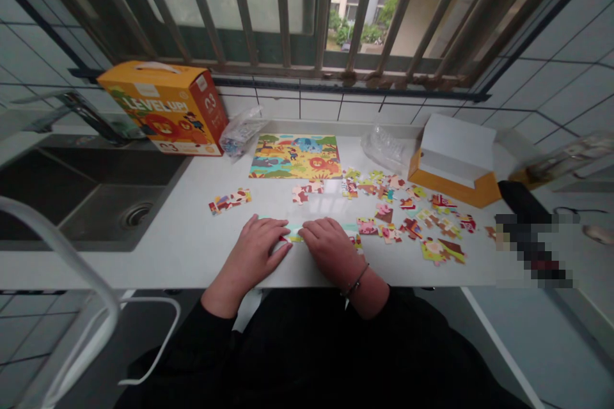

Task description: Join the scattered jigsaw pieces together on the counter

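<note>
My left hand [261, 244] rests over the left end of a partly joined strip of jigsaw puzzle pieces [296, 234] near the counter's front edge. Its thumb and fingers close around a piece with a bit of red showing. My right hand [332, 248] has its fingers bent together, pressing on the same strip, most of which it covers. Just right of it lie pink pig pieces [368, 225] and several loose puzzle pieces [407, 204]. Ahead are a joined brown-and-white cluster [307, 190] and, at left, a short joined strip [230, 201].
A finished-looking animal picture sheet [296, 156] lies at the back. Beside it stand an orange puzzle box [165, 108], plastic bags [244, 131] and an open box lid [453, 166]. A black sink [96, 204] is at left; a white curved tube [91, 275] rises in front.
</note>
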Demonstrator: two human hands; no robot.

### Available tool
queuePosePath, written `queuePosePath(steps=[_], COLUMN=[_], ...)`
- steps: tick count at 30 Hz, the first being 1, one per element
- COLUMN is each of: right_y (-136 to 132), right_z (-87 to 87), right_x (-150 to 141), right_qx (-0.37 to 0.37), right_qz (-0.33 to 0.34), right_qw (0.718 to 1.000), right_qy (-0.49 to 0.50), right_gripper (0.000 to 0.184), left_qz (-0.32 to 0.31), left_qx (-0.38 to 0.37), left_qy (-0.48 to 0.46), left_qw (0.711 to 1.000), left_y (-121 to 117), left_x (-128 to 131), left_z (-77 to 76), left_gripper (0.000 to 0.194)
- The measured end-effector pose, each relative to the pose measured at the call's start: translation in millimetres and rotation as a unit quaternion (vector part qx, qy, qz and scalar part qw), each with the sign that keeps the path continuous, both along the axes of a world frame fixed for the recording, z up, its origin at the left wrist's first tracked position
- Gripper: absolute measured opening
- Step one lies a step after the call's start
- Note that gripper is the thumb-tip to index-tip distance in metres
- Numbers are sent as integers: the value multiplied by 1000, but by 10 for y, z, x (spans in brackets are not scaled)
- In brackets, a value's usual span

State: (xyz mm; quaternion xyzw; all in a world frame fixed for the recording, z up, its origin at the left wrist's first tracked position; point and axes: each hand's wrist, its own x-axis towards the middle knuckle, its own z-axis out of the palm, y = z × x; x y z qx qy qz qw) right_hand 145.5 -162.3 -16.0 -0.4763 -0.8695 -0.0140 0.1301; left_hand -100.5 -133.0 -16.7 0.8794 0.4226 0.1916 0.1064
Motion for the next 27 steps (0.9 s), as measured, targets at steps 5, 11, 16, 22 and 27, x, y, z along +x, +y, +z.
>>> queuePosePath(steps=[5, 11, 16, 22, 27], right_y=[-136, -255, -344, -405, -420], right_z=[7, -74, -124, -114, -137], right_x=[-107, -163, -238, -205, -165], right_qx=[-11, -28, -46, -57, -49], right_qz=[-22, -55, -100, -108, -87], right_qw=[1000, 998, 992, 988, 988], right_qy=[-9, 15, 60, 96, 116], right_gripper=[37, 45, 50, 56, 62], left_qz=[-4, -15, -27, -36, -36], left_qx=[6, 12, 14, 17, 13], left_qy=[4, 3, 1, -3, -13], left_qw=[1000, 1000, 1000, 999, 999], left_y=[20, 41, 76, 101, 97], left_x=[-5, -18, -42, -47, -43], left_z=[-13, -15, -36, -53, -39], left_gripper=[23, 25, 27, 29, 28])
